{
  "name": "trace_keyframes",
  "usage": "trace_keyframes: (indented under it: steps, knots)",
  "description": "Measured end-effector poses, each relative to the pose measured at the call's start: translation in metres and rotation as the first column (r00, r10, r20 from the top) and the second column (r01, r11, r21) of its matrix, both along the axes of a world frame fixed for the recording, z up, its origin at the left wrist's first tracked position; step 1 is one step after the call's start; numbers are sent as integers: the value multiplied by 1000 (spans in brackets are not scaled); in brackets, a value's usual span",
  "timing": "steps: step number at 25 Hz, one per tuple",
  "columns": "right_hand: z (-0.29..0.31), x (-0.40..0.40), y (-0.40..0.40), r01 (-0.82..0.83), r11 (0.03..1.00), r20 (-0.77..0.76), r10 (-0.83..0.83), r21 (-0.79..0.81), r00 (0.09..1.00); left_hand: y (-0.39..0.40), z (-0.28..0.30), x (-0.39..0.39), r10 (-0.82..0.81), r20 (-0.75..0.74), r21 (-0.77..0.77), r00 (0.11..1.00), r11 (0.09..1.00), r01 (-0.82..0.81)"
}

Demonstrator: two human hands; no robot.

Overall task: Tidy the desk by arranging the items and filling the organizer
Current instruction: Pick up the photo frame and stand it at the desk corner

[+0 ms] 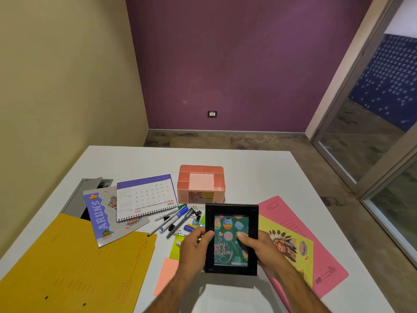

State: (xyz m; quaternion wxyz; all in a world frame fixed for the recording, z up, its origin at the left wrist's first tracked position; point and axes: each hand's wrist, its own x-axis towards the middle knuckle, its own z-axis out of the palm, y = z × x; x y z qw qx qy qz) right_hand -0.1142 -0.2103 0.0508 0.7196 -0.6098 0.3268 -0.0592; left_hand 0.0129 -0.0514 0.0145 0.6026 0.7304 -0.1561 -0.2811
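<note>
A mustard-yellow folder point(74, 265) lay over the near left corner of the white desk point(259, 172). Beyond it, a grey notebook point(106, 215) sat partly under a spiral desk calendar point(145, 197) opened at June, and a grey sheet point(79, 197) poked out behind both toward the left edge. Near the desk's middle a loose heap of pens and markers point(176, 220) rested with a black binder clip point(197, 211) beside it, and sticky notes in green point(176, 247) and peach point(165, 274) lay closer to the near edge. The pink organizer point(200, 184) stood behind the heap, toward the far edge, its top compartments bare. The left hand point(194, 247) and right hand point(259, 247) together held a black picture frame point(231, 238) showing a birthday card, raised above the desk in front of the organizer; each hand's fingers curled round a side edge with the thumb pressed on the front. Toward the right edge, a yellow notebook point(291, 247) lay on a pink folder point(325, 263).
</note>
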Motion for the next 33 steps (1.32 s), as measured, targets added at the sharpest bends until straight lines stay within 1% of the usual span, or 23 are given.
trace_keyframes:
  steps: [4, 9, 12, 16, 18, 22, 24, 27, 29, 30, 32, 33]
  knots:
    - [-8, 0, -5, 74, 995, 27, -76, 63, 997, -6, 5, 3, 2, 4, 1, 1000, 1000, -2]
    - [-14, 1, -17, 145, 986, 36, -148, 80, 988, -19, 11, 6, 2, 5, -21, 1000, 1000, -2]
    - [-9, 1, -29, 167, 984, 56, -170, 60, 984, -34, 15, 10, -44, 21, -26, 999, 999, 44]
    - [-5, 4, -59, 221, 975, 94, -223, 27, 970, -67, 24, 19, -106, 78, -39, 991, 993, 109]
    - [-7, 5, -82, 265, 964, 109, -265, 19, 958, -89, 27, 27, -117, 141, -31, 983, 992, 123]
    - [-12, 8, -143, 385, 923, 122, -381, -11, 916, -140, 20, 53, -178, 272, 84, 946, 983, 161]
    - [-14, 11, -177, 434, 900, 121, -428, -25, 895, -166, 9, 66, -244, 343, 169, 907, 966, 196]
    - [-16, 19, -222, 473, 880, 146, -463, -47, 874, -201, -4, 78, -364, 463, 294, 808, 923, 248]
    - [-18, 26, -254, 484, 872, 159, -470, -69, 868, -226, -16, 87, -447, 533, 362, 719, 888, 283]
    - [-19, 30, -270, 483, 872, 164, -466, -82, 869, -238, -22, 91, -495, 565, 414, 660, 862, 292]
    - [-25, 41, -301, 488, 868, 176, -468, -94, 866, -261, -35, 98, -589, 605, 532, 536, 800, 278]
    - [-30, 47, -316, 497, 863, 184, -475, -96, 861, -272, -42, 101, -616, 609, 572, 499, 777, 261]
